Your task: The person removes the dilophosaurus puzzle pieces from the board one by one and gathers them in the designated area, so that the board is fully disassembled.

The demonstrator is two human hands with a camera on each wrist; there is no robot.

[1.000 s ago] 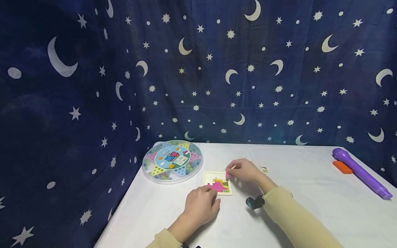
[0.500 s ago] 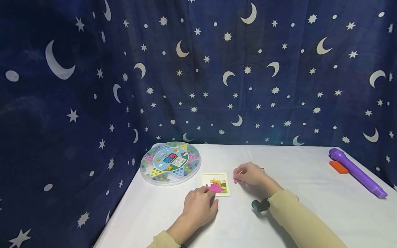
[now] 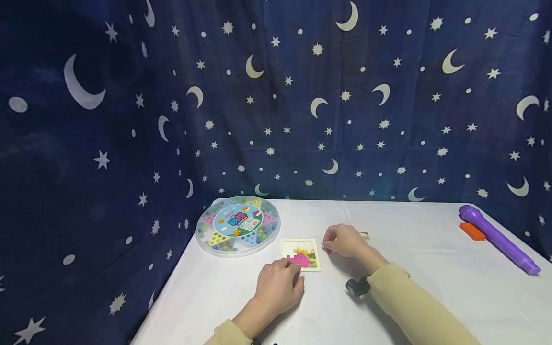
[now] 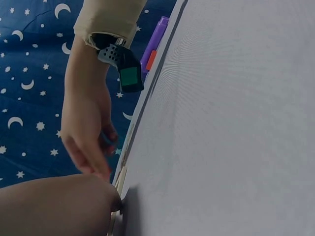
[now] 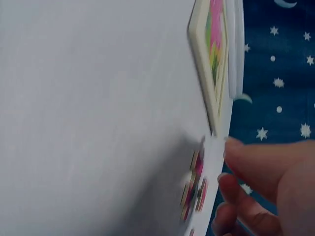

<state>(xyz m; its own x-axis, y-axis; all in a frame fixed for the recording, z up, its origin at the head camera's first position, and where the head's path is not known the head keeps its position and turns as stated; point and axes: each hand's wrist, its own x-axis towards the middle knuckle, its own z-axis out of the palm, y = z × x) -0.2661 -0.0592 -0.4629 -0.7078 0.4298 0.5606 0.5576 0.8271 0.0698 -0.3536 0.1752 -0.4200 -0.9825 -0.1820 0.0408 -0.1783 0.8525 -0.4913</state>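
A small square jigsaw puzzle in a cream frame (image 3: pixel 282 245) lies on the white table, partly filled with pink dinosaur pieces (image 3: pixel 302 260). My left hand (image 3: pixel 278 286) rests at its near edge, fingers relaxed and fingertips over the border. Just right of the frame, my right hand (image 3: pixel 343 239) hovers low with fingers bent. In the right wrist view, thumb and forefinger stand apart with nothing between them. Loose jigsaw pieces (image 5: pixel 198 194) lie on the table below that hand; another flat piece (image 3: pixel 364 235) shows beyond it, partly hidden.
A round, clear-lidded marble board game (image 3: pixel 239 221) sits at the back left. Toward the right edge lie a purple stick-like toy (image 3: pixel 500 239) and an orange block (image 3: pixel 472 231). A starry blue curtain (image 3: pixel 293 105) hangs behind and to the left of the table.
My right hand moved right, away from the frame, with a pink jigsaw piece, then slightly back left. The piece no longer shows in its fingers. The left hand stays at the frame.
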